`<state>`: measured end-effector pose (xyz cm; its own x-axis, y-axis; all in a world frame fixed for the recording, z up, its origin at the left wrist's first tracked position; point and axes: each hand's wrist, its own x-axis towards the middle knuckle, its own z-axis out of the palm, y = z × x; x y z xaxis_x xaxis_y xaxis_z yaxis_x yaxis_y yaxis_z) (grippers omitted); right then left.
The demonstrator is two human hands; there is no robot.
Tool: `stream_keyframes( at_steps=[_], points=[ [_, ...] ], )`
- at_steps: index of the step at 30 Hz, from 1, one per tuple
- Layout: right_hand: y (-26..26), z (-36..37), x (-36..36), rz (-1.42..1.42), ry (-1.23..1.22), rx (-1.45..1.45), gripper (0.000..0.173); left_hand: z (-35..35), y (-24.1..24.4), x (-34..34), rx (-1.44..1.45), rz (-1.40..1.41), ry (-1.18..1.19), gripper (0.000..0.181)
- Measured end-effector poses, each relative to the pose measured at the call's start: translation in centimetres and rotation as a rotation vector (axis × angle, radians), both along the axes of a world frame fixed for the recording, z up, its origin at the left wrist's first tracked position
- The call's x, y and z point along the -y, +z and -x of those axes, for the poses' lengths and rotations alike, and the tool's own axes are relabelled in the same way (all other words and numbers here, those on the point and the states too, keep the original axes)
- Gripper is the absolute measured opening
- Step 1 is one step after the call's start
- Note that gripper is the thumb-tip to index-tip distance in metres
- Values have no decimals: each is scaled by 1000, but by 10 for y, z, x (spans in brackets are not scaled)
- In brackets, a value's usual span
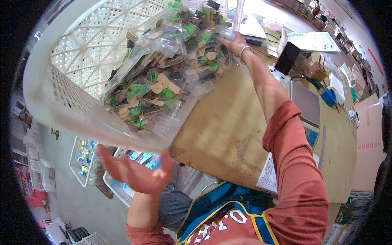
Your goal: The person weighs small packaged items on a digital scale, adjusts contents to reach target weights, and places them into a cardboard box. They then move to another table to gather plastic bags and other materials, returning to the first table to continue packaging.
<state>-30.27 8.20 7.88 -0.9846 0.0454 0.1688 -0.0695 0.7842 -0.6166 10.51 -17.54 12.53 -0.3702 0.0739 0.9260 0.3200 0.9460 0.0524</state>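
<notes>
A large white perforated plastic crate (76, 119) leans on its side over the table, its mouth facing me. Inside lies a heap of clear plastic bags (159, 82) with round and stick-like wooden pieces, green parts and dark parts. My right hand (237, 46) is at the far right edge of the crate, thumb and fingers around that edge. Just below the near rim, my left hand (141, 173) is blurred, palm up, fingers spread. Whether its fingertips touch the rim is unclear.
The wooden tabletop (220, 122) bears a printed sheet (266, 176), a grey laptop-like slab (304, 99), a black phone (287, 58) and blue tape (329, 95). White baskets (88, 165) of small packs stand at lower left. A cardboard box (369, 144) is at right.
</notes>
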Motion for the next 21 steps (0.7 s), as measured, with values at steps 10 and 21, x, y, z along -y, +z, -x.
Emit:
stream_keyframes(
  at_steps=[10,21],
  points=[
    [-45,12,42,153,22,-21,55,24,-35,53,75,-11,55,86],
    [-65,-139,-21,660,220,52,31,-1,-9,-44,51,-279,-197,69]
  ],
)
